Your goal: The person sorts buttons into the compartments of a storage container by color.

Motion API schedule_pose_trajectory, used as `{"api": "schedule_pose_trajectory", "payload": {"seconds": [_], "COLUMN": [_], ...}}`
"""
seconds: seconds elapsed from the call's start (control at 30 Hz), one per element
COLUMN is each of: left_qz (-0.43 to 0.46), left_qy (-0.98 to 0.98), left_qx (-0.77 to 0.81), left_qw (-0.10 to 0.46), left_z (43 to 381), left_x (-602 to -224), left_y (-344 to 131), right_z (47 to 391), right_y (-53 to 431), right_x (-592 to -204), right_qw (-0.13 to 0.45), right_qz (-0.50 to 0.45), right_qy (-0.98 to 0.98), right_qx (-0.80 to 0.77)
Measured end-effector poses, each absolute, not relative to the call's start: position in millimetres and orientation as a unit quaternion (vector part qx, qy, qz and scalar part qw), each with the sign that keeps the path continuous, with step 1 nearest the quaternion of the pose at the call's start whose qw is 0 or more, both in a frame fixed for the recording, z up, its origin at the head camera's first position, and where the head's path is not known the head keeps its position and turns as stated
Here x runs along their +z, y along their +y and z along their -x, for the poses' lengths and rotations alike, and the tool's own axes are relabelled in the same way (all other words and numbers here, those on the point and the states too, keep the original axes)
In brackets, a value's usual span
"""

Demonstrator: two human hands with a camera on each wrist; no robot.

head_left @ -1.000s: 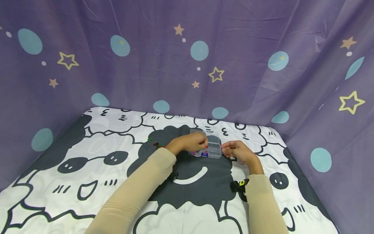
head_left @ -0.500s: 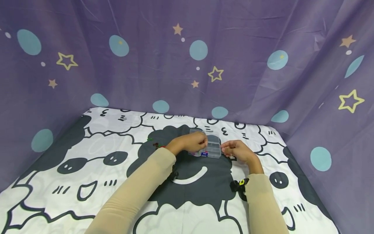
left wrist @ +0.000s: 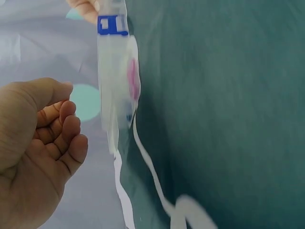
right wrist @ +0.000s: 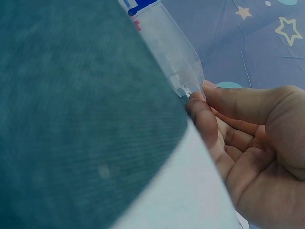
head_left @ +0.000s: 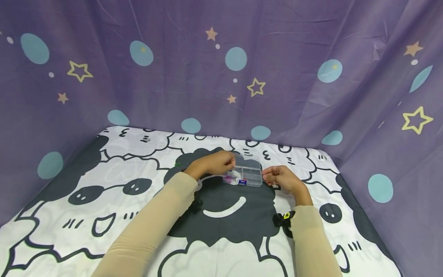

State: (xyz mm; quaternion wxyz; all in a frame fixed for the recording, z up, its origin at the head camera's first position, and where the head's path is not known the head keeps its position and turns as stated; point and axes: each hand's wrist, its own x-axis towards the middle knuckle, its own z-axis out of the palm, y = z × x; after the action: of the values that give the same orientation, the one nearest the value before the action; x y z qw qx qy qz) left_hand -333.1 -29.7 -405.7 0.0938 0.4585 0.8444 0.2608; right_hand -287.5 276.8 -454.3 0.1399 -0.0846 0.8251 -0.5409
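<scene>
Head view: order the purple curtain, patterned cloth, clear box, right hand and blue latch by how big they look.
Largest to smallest:
1. Purple curtain
2. Patterned cloth
3. Clear box and right hand: too alike to rank
4. Blue latch

We are counting two hands in the head view, one left hand (head_left: 216, 162) and one right hand (head_left: 283, 179), and two tan sleeves (head_left: 149, 223). We are finding one clear box (head_left: 251, 171) with one blue clip (head_left: 242, 182). We are spotting two small dark things (head_left: 278, 220), one by each wrist, and one tiny green bit (head_left: 177, 164). On one purple curtain (head_left: 294, 23) we are counting four whole orange stars (head_left: 212, 34), three yellow star outlines (head_left: 409, 114) and eleven blue spots (head_left: 236, 59). We are also counting one patterned cloth (head_left: 221, 261).
</scene>
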Motion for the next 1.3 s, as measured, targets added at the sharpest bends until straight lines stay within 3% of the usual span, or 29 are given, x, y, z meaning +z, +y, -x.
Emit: {"api": "schedule_pose_trajectory", "payload": {"seconds": [0.67, 1.3], "left_qz": [-0.402, -0.366], "left_qy": [0.888, 0.901], "left_qx": [0.215, 0.183], "left_qw": [0.057, 0.142], "left_z": [342, 345], "left_x": [-400, -407], "left_y": [-103, -142], "right_z": [287, 285], "right_y": [278, 275], "right_x": [-456, -451], "right_qw": [0.137, 0.137], "right_qz": [0.083, 0.075], "right_qy": [0.827, 0.829], "right_qx": [-0.539, -0.537]}}
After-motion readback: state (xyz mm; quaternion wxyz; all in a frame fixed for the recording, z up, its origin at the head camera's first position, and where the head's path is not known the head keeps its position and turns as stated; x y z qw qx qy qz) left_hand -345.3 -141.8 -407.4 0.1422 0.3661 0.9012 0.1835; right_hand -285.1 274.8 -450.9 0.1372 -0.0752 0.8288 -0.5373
